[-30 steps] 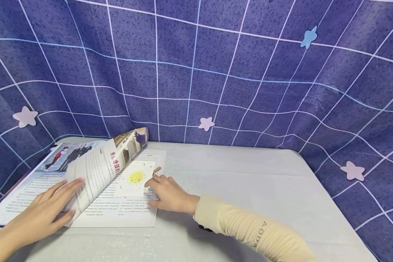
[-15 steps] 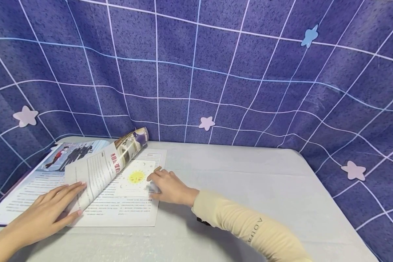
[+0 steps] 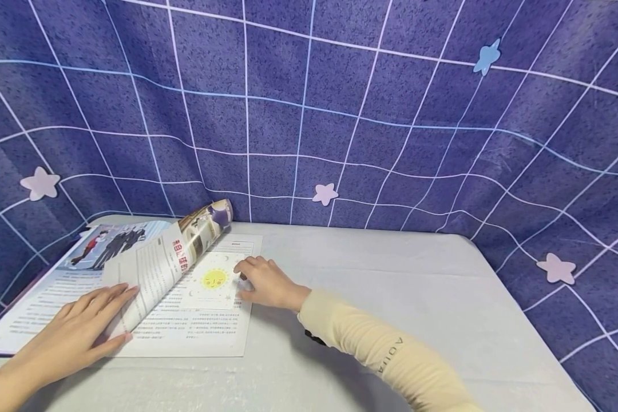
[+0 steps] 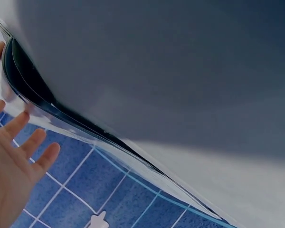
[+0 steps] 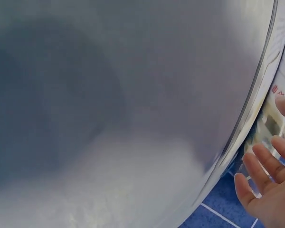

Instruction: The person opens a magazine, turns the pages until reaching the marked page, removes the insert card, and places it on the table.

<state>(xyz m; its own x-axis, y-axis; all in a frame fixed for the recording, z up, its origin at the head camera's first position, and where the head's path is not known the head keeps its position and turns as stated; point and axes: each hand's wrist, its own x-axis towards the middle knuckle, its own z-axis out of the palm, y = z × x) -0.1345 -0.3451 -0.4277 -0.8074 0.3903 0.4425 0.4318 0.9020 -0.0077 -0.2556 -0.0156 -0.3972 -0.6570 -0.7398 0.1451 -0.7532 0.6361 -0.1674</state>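
My left hand (image 3: 72,323) lies over the curled-back pages (image 3: 149,269) of an open magazine (image 3: 206,343), fingers straight and thumb at the lower edge. Its spread fingers also show in the left wrist view. On the right-hand page lies a white card (image 3: 201,297) with a yellow smiling sun. My right hand (image 3: 270,283) is over the card's right edge, index finger bent and thumb below. Between them shows the dark end of a small object (image 3: 243,276), mostly hidden by the hand; I cannot tell its kind.
A pale grey cloth covers the table (image 3: 391,297). Behind it hangs a blue curtain (image 3: 360,114) with a white grid and star shapes. The magazine's left page (image 3: 41,309) lies flat toward the table's left edge.
My right hand has shifted slightly up and tilted; the small brown piece that jutted beyond its fingers now shows only as a dark end beneath them. The left hand has barely moved.
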